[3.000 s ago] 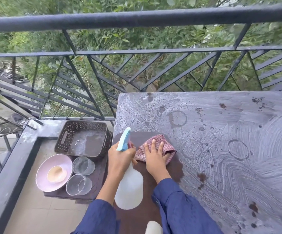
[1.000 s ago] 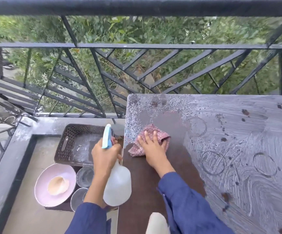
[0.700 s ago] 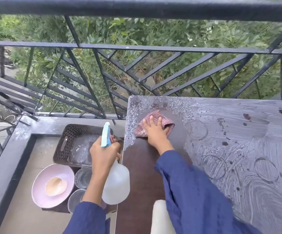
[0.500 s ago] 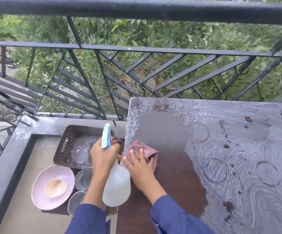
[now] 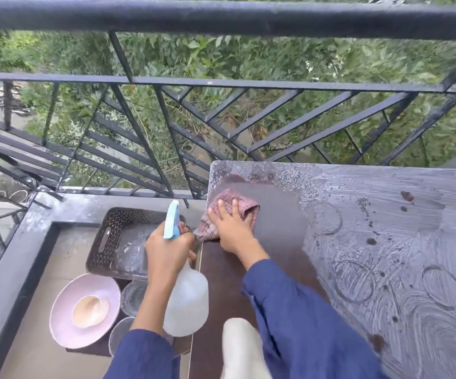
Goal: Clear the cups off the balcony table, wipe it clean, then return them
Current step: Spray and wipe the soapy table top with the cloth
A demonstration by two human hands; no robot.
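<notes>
The wiping step is in hand. The cups (image 5: 133, 296) are off the table (image 5: 385, 242): two of them stand low down beyond its left edge, beside a pink bowl (image 5: 63, 328) and just in front of a dark basket (image 5: 110, 233). The right hand (image 5: 232, 228) lies on the cloth (image 5: 231, 194) near the far left corner, fingers straight and spread, pressing it flat, and a fold of the cloth hangs over the left edge. The left hand (image 5: 166, 250) grips the neck of the spray bottle (image 5: 187, 302), fingers curled round it. It holds the bottle just off the left edge, above the cups. I cannot tell whether a finger rests on the trigger. A dark, clean band runs along the left edge from the near side to the cloth. The rest of the top, toward the right edge, carries a pale smeared film with ring marks and dark spots. By my judgement the task is about midway. The next move calls for drawing the cloth rightward into the film in overlapping passes, with firm pressure on the rings and spots. It may also need a fresh spray where the film looks dry. The cups go back only once the whole top is dark.
</notes>
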